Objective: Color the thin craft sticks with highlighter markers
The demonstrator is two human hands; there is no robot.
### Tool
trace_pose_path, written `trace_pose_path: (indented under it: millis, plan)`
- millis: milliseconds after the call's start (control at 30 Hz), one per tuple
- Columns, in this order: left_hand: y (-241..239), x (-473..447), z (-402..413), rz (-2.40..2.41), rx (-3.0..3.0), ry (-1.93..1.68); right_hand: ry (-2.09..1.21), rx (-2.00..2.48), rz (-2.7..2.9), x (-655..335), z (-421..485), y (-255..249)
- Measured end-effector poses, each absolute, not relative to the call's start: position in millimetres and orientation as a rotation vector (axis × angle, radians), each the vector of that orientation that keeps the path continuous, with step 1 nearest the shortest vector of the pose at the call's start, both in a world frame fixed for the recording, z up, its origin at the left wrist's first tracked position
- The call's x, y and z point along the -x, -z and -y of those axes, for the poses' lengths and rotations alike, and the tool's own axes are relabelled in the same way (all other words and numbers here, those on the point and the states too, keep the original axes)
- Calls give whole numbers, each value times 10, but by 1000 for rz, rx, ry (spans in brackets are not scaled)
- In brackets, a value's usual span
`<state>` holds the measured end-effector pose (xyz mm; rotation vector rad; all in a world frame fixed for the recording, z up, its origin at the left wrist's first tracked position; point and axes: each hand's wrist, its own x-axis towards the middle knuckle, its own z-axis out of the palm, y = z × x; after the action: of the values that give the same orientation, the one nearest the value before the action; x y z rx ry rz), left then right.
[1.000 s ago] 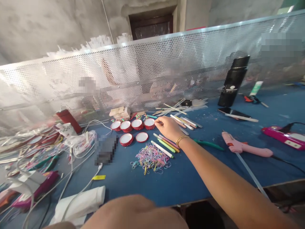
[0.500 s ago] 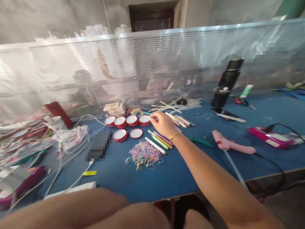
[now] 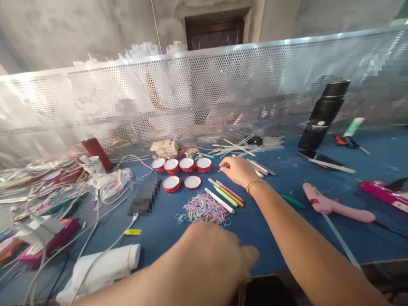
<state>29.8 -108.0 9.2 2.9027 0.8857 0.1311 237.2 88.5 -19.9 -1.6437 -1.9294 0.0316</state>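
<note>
Blue worktop (image 3: 159,240): left hand (image 3: 213,255) blurred over near edge, finger opening and hold unclear. Right hand (image 3: 237,169): thumb and index drawn close, any hold too small to tell; apparently fine handling, calling for steady touch. Loop heap (image 3: 204,208) beyond left hand; red-rimmed discs (image 3: 187,164) toward far edge; pens (image 3: 226,194) crowding right wrist.

Grey plaster wall (image 3: 95,25), perforated metal screen (image 3: 204,89), blue tabletop (image 3: 159,225)

White faces and red sides mark the round pieces (image 3: 171,183) — the heap of loops (image 3: 205,206) mixes pink, lilac, yellow and pale blue. The table (image 3: 159,223) is blue, the glue gun (image 3: 346,209) pink, the bracelet (image 3: 253,184) gold — and the silvery screen (image 3: 270,63) dotted with holes.
</note>
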Motion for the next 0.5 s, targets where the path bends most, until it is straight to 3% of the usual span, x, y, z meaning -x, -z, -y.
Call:
trace_pose_path:
  millis: [133,300,500]
  plan:
    - [-321,-189,441,-1186,-2934,-31,49,1799,1947,-2523,-947,195]
    - [-231,30,-25,-1596,-2874,-61,121,1922,1936,-2637,-1000,212]
    - [45,-14,-212,-1304,-2846,-245,162,1944,1943,-2632,-1005,227]
